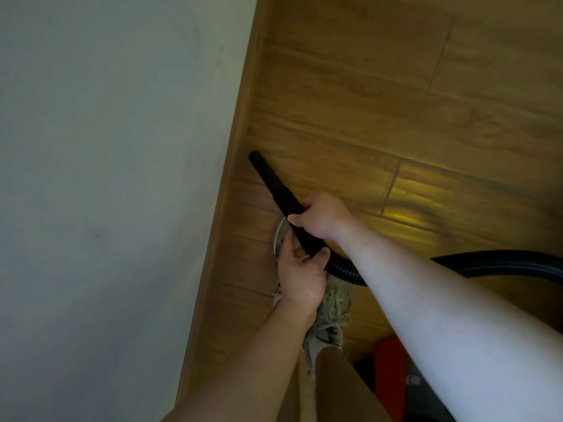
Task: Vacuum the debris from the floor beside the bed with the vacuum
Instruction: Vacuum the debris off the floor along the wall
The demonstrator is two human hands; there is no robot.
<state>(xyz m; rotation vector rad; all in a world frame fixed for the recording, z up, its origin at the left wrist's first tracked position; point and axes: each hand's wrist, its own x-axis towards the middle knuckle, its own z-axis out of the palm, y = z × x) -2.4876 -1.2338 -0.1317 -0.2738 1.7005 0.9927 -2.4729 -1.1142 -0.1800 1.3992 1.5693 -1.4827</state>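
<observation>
- Forearms come in from the bottom edge, both reaching fwd to one tool. It's a two-handed hold, prob. for steadier steering.
- The right hand (323,217) is wrapped round the black nozzle (274,181) at about mid-length, fingers curled over the top and clamped on it.
- The left hand (301,275) sits just behind it, gripping the tube's rear end where the ribbed hose (502,264) joins. It likely takes the hose's drag so the front hand only aims.
- The nozzle tip lies well ahead of the grip and to its left, slanted down toward the floor (380,102). It sits right by the wood strip (240,132) that edges the pale surface (106,147). That surface is prob. the bed side, tho the view is too dim to be sure. The low slant suits getting suction into that edge.
- The hose runs off to the right of the grip. The vac body (387,360), red and dark, sits behind and below the hands.
- A shoe (332,318) shows under the left wrist, near the strip.
- No debris is clear enough to pick out. A pass along the edge looks under way.
</observation>
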